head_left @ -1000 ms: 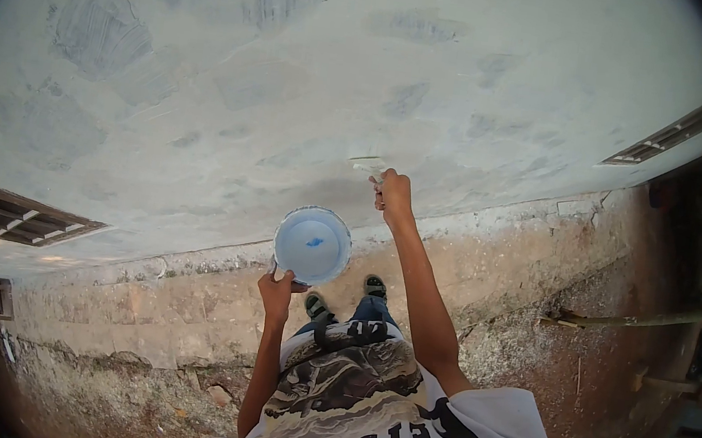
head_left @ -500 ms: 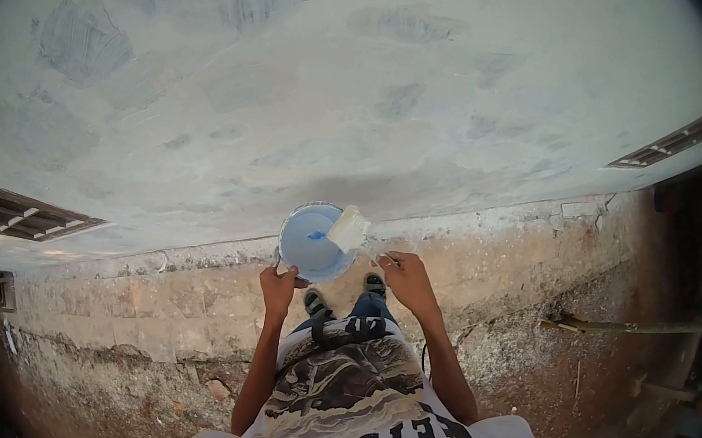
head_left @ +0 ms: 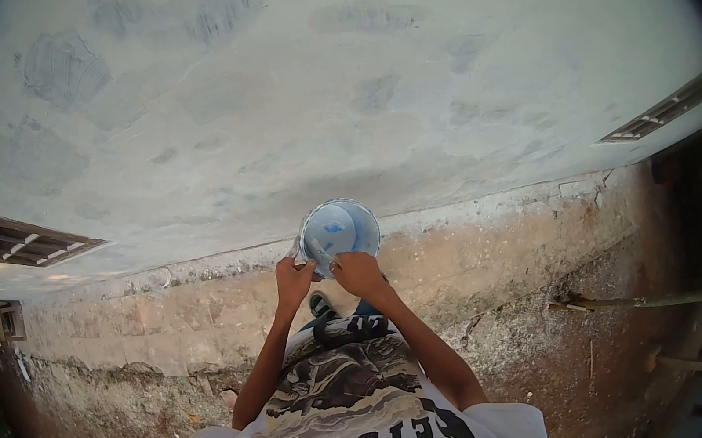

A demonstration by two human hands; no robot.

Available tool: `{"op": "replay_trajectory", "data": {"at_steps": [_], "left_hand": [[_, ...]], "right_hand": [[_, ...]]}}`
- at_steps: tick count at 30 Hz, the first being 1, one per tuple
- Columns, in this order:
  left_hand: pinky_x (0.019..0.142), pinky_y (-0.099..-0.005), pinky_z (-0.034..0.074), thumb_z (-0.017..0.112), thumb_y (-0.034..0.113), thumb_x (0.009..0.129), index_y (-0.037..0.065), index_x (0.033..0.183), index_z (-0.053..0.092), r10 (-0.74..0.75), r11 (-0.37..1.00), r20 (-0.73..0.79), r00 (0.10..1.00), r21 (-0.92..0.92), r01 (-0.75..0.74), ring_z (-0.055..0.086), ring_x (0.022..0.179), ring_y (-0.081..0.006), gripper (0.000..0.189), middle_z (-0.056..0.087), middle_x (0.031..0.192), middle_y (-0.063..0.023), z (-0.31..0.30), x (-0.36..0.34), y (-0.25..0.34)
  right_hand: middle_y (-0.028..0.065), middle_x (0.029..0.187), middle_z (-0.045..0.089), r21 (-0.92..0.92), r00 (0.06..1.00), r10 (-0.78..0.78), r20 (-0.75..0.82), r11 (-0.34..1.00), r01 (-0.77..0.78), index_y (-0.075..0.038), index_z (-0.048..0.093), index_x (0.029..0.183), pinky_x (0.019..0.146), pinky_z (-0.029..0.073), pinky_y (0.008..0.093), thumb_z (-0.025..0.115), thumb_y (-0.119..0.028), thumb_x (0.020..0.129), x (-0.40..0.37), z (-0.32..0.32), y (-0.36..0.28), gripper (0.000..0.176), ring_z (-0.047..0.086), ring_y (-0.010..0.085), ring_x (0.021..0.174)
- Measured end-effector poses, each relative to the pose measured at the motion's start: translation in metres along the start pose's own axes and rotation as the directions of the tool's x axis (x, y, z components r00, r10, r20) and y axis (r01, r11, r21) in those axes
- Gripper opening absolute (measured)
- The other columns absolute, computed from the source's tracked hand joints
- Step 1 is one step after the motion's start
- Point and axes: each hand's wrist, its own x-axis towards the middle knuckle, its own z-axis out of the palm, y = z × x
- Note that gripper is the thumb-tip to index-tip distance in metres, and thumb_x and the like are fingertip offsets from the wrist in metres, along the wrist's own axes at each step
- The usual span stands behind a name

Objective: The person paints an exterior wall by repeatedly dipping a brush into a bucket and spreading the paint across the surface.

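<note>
A round, pale blue bucket (head_left: 367, 228) with light bluish paint (head_left: 327, 232) inside is held in front of me, close to the wall. My left hand (head_left: 294, 277) grips its near-left rim, thumb towards the inside. Over the near-right rim, my right hand (head_left: 359, 275) is closed with its fingers inside the bucket's mouth. It holds the paintbrush, whose broad pale head showed earlier; now the brush is largely hidden by the hand and the bucket. A darker blue patch lies on the paint's surface.
The pale wall (head_left: 276, 112) with grey patches rises directly ahead. Slatted openings (head_left: 3, 234) sit at left and far right. Below runs a rough, paint-spattered ledge (head_left: 126, 313), where I stand in sandals (head_left: 321, 306). A pole (head_left: 641, 303) juts in from the right.
My right hand has moved left and over the bucket, taking the paintbrush from above the right rim down into it. The bucket and my left hand have shifted slightly right in view.
</note>
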Motion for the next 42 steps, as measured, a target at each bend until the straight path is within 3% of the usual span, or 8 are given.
{"op": "replay_trajectory", "data": {"at_steps": [8,10,14,16,21,30,36,42], "left_hand": [[0.046,-0.0303,0.052,0.062,0.005,0.083,-0.013,0.079,0.050,-0.017,0.997,-0.008,1.000,-0.071,0.016,0.068,0.057,-0.0257,0.022,0.063,0.065,-0.0221,0.014,0.006,-0.007],[0.047,-0.0301,0.052,0.061,0.004,0.083,-0.014,0.083,0.051,-0.029,0.995,0.000,1.000,-0.099,0.029,0.068,0.058,-0.0257,0.021,0.064,0.065,-0.0213,0.021,0.007,-0.002],[0.051,-0.0318,0.055,0.058,0.002,0.084,-0.018,0.097,0.051,-0.084,0.971,0.029,0.996,-0.222,0.088,0.068,0.059,-0.0278,0.024,0.065,0.074,-0.0214,0.035,0.010,0.008],[0.053,-0.0325,0.056,0.057,0.001,0.084,-0.018,0.102,0.050,-0.112,0.950,0.015,0.994,-0.290,0.112,0.068,0.059,-0.0287,0.027,0.065,0.077,-0.0216,0.039,0.011,0.006],[0.055,-0.0365,0.061,0.054,0.002,0.085,-0.022,0.102,0.048,-0.179,0.920,-0.028,0.983,-0.358,0.157,0.067,0.059,-0.0317,0.031,0.063,0.081,-0.0256,0.040,0.010,0.001],[0.053,-0.0359,0.059,0.056,0.000,0.085,-0.021,0.101,0.043,-0.184,0.906,-0.089,0.979,-0.401,0.134,0.067,0.058,-0.0328,0.029,0.063,0.076,-0.0245,0.032,0.006,0.001],[0.053,-0.0363,0.059,0.056,0.000,0.085,-0.022,0.100,0.045,-0.206,0.899,-0.103,0.973,-0.412,0.147,0.068,0.059,-0.0329,0.029,0.063,0.078,-0.0251,0.031,0.006,-0.003],[0.053,-0.0363,0.060,0.055,0.000,0.085,-0.023,0.099,0.046,-0.202,0.895,-0.112,0.973,-0.425,0.137,0.068,0.059,-0.0331,0.028,0.063,0.078,-0.0245,0.032,0.003,0.000]], "right_hand": [[0.0072,0.063,0.060,0.600,0.969,0.230,-0.087,0.789,-0.133,0.002,0.067,0.091,0.056,0.044,0.0306,0.056,-0.026,0.090,-0.021,-0.020,0.024,0.030,0.057,0.0159,0.056],[-0.0012,0.063,0.053,0.878,0.909,0.412,0.064,0.409,-0.248,0.002,0.065,0.091,0.048,0.035,0.0231,0.056,-0.023,0.092,-0.027,-0.032,0.015,0.027,0.044,0.0049,0.052],[-0.0027,0.062,0.048,0.904,0.849,0.490,0.199,0.242,-0.351,0.001,0.064,0.092,0.042,0.027,0.0233,0.057,-0.022,0.092,-0.045,-0.075,0.024,0.024,0.037,0.0034,0.048],[-0.0012,0.062,0.049,0.974,0.863,0.454,0.221,-0.053,-0.222,0.000,0.065,0.099,0.044,0.031,0.0218,0.058,-0.022,0.091,-0.058,-0.090,0.037,0.025,0.041,0.0045,0.051],[-0.0052,0.056,0.036,0.993,0.845,0.524,0.108,-0.024,-0.112,-0.001,0.066,0.097,0.039,0.022,0.0225,0.053,-0.023,0.092,-0.045,-0.130,0.056,0.026,0.029,0.0045,0.044],[-0.0003,0.055,0.043,0.972,0.772,0.634,0.054,0.143,-0.185,0.003,0.064,0.088,0.036,0.021,0.0247,0.047,-0.017,0.090,0.076,-0.179,0.081,0.026,0.027,0.0067,0.038],[-0.0042,0.054,0.034,0.981,0.794,0.605,-0.055,0.180,-0.070,0.003,0.064,0.091,0.038,0.018,0.0246,0.046,-0.018,0.091,0.028,-0.256,0.018,0.028,0.023,0.0059,0.042],[-0.0033,0.053,0.036,0.986,0.757,0.653,0.029,0.104,-0.128,0.003,0.066,0.090,0.036,0.018,0.0247,0.045,-0.019,0.090,-0.005,-0.210,0.041,0.030,0.023,0.0063,0.040]]}}
